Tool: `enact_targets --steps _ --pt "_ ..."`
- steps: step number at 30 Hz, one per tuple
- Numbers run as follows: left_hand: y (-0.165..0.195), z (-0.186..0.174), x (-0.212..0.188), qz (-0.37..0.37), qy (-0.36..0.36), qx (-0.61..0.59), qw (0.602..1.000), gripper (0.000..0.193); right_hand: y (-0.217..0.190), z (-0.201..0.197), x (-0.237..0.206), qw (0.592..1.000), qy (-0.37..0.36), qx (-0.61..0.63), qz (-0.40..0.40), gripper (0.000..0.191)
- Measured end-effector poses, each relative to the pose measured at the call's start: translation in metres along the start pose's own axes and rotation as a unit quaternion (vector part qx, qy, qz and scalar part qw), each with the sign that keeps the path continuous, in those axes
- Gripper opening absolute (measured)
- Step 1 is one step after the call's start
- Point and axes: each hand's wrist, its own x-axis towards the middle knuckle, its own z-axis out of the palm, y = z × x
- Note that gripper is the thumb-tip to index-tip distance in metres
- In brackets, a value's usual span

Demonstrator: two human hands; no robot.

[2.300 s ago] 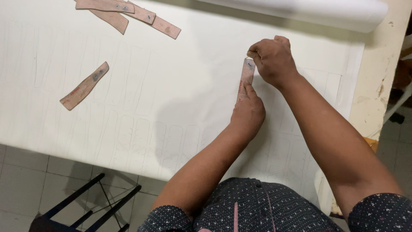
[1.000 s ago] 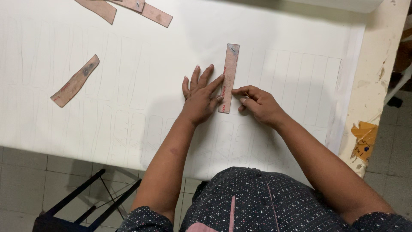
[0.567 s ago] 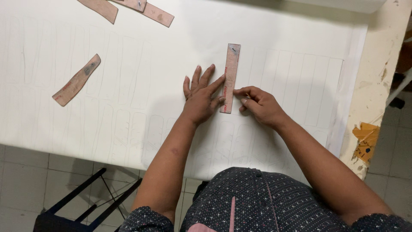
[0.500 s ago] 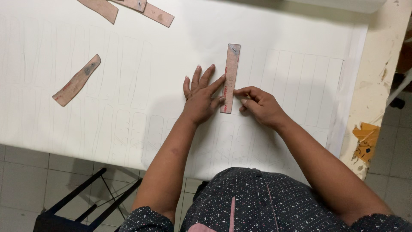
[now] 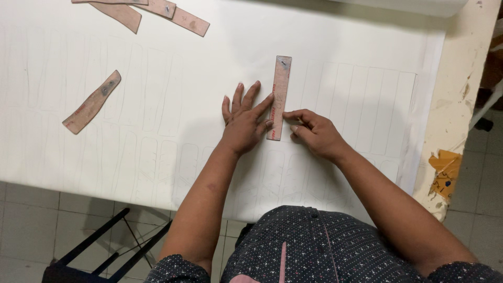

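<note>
A long, narrow brown template strip (image 5: 279, 97) lies upright on the white sheet (image 5: 209, 78), running from 12 to 6 o'clock. The left hand (image 5: 245, 121) sits at its 9 o'clock side, spread flat, fingertips pressing the strip's edge. The right hand (image 5: 313, 133), at 4 o'clock of the strip, is loosely curled, fingertips touching its lower right edge; whether it pinches anything cannot be told.
</note>
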Motion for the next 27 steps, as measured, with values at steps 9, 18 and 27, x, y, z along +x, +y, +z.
enact_targets --steps 9,18,27 --pt "0.012 -0.008 0.001 -0.012 -0.004 0.008 1.000 0.062 0.000 0.001 0.001 1.000 0.003 0.002 0.000 0.039" --pt "0.049 0.023 -0.003 0.063 0.008 0.091 0.994 0.029 -0.014 -0.013 0.010 0.990 0.058 -0.124 -0.026 0.028" --pt "0.092 0.097 0.005 0.043 0.008 0.437 0.898 0.043 -0.082 -0.007 0.030 0.933 0.031 -0.309 -0.182 0.026"
